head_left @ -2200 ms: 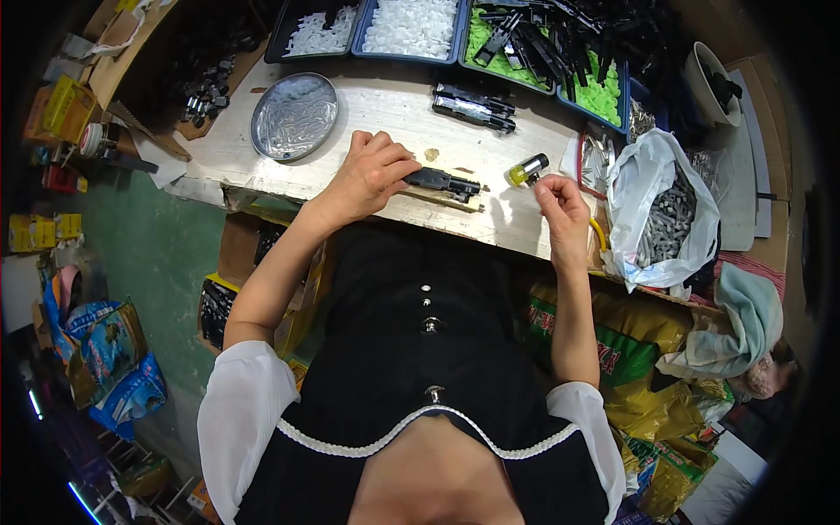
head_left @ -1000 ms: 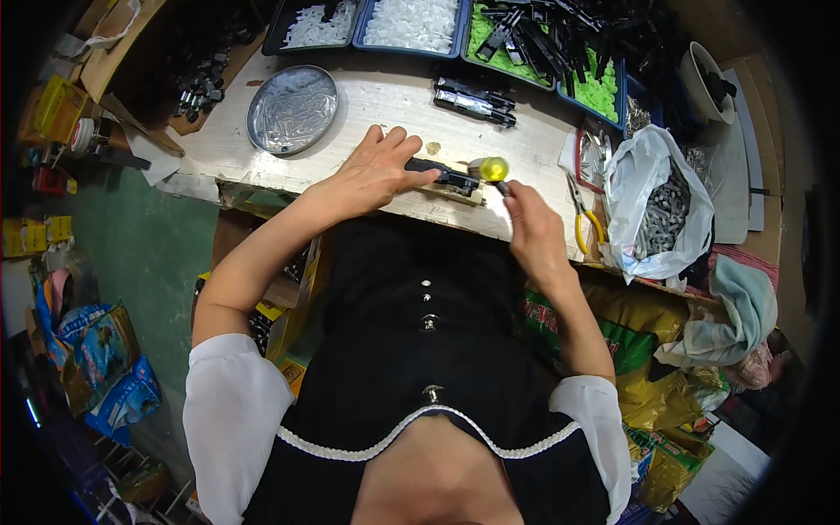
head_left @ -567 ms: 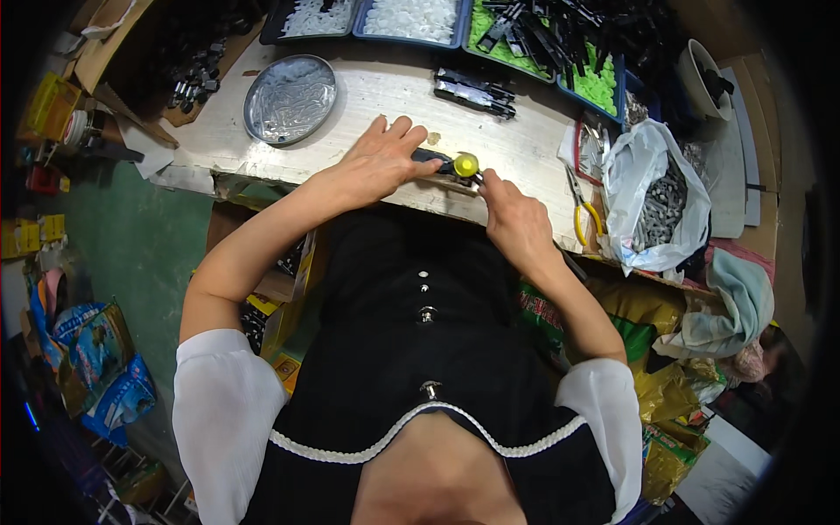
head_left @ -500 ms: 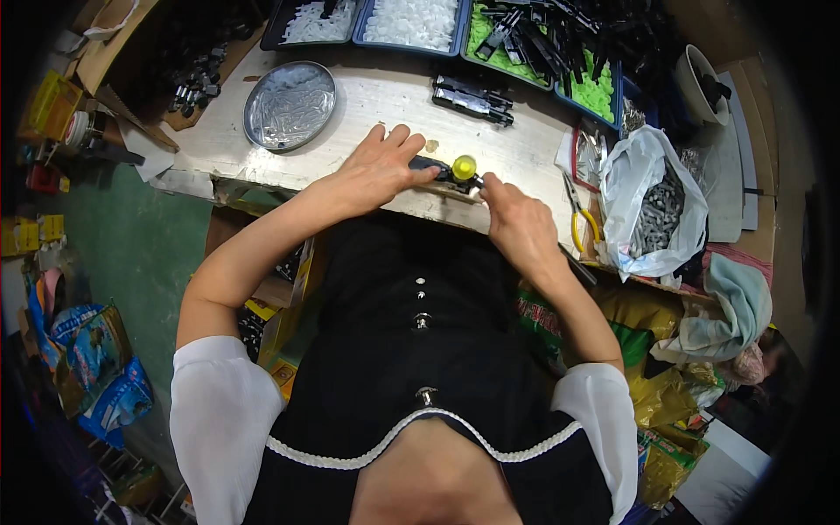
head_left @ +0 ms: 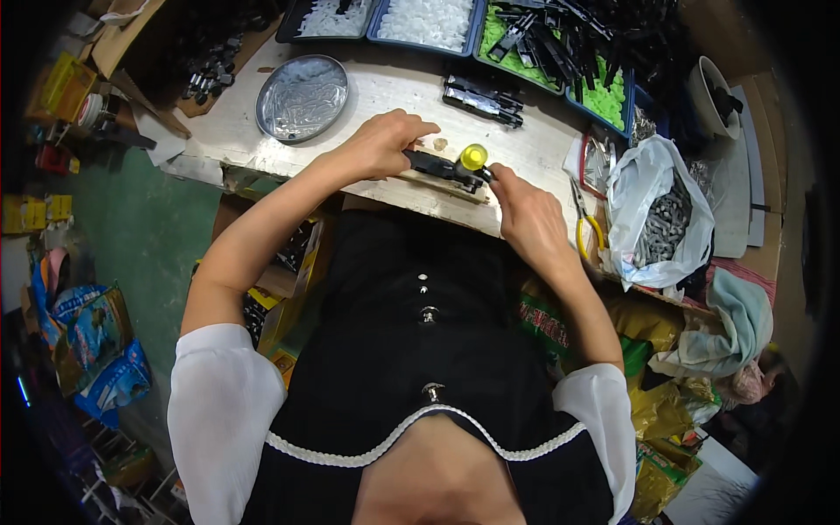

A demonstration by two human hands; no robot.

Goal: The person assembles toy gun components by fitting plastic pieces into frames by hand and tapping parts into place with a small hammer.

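Observation:
A long black plastic part lies near the table's front edge, on a thin strip of wood. A round yellow piece stands up at its right end. My left hand grips the part's left end, its index finger stretched over the top; the thumb is mostly hidden. My right hand is closed at the right end, beside the yellow piece, on a small dark piece that its fingers largely cover. Behind them, two similar black parts lie side by side on the white tabletop.
A round metal dish of small clear pieces sits at left. Bins of white pieces and green pieces line the back. Yellow-handled pliers and a plastic bag of grey parts are at right.
My left index finger has lifted off the black part and straightened, uncovering more of it. My right hand stays at its right end. The whole view has shifted slightly.

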